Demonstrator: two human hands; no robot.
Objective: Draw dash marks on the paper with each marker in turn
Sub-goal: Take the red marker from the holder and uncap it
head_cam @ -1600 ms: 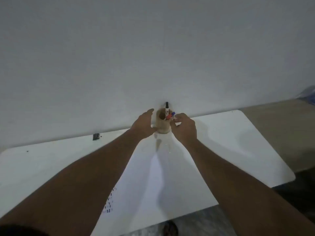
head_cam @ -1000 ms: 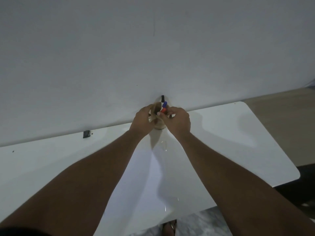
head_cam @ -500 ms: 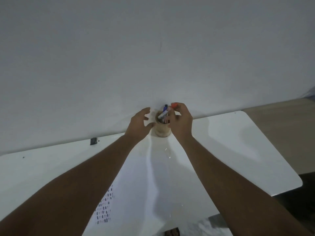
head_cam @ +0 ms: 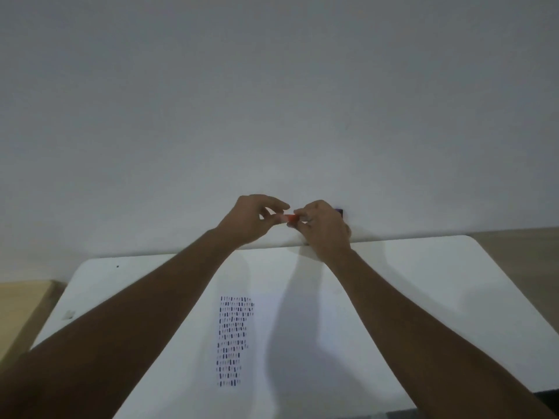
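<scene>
White table (head_cam: pixel 423 282): cup, visible earlier, is now hidden; red marker (head_cam: pixel 291 218) is pinched between left hand (head_cam: pixel 251 219) and right hand (head_cam: pixel 323 231) at frame centre.

Both hands (head_cam: pixel 295 220) on red marker (head_cam: pixel 291 218)

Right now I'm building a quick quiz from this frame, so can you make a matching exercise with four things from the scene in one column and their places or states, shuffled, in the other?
Things:
1. red marker
2. block of dark dash marks
3. white sheet of paper
4. white rounded table

Places or states:
A. flat on the table between the two forearms
B. pinched between the left hand and right hand, held up
C. pushed against the grey wall
D. in rows on the left part of the paper

Pairs: 1-B, 2-D, 3-A, 4-C
</scene>
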